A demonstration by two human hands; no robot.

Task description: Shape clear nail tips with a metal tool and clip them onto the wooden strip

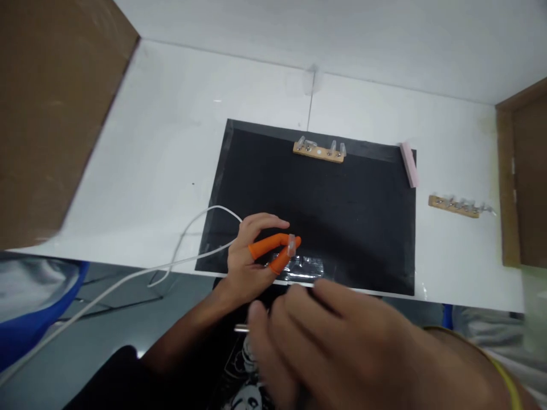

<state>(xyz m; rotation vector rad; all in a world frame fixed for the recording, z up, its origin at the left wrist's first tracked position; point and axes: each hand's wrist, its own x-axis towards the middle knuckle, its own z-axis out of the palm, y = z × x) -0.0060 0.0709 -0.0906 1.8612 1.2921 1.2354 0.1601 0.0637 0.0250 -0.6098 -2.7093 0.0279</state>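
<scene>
Here, a white worktop (162, 148) is recorded, carrying a black mat (325, 210) at its near edge.

Left hand (250, 256): set at the near left part of the mat, with orange finger cots (273, 247) worn on two fingers. A small clear plastic piece (292, 245) is pinched between these covered fingertips, just above a shiny clear film patch (305, 265) lying on the mat's near edge.

Right hand (342, 341): held close to the camera, blurred, nearer than the worktop edge. A thin metal pin-like item (241, 328) is seen protruding at its fingertips; the fingers are curled, but whether it is truly gripped cannot be told.

White cable (188, 233): looped over the near left corner of the mat, trailing off the worktop toward the near left.

Wooden strip with clear clips (319, 150): placed at the far edge of the mat.

Second wooden strip with clips (455, 205): laid on the worktop, right of the mat.

Pink block (408, 164): rested at the far right corner of the mat.

Brown panels (51, 102): noted at the left and right sides.
</scene>
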